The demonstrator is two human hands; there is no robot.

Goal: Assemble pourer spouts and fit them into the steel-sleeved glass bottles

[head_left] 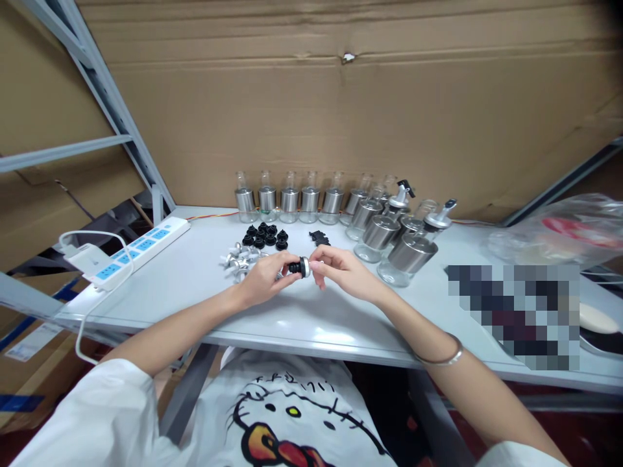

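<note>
My left hand (pixel 265 277) and my right hand (pixel 339 271) meet over the grey table (pixel 302 318), both pinched on one small pourer cap (pixel 300 266), a black plug with a silver ring. Just behind my left hand lies a pile of silver spout parts (pixel 237 261). Farther back sits a cluster of black rubber plugs (pixel 265 237) and a few small black pieces (pixel 318 237).
A row of glass bottles with steel sleeves (pixel 289 198) lines the cardboard wall, and more bottles (pixel 389 240), two with pourers fitted, crowd the right. A white power strip (pixel 139 250) lies at the left edge. A clear plastic bag (pixel 559 233) sits far right.
</note>
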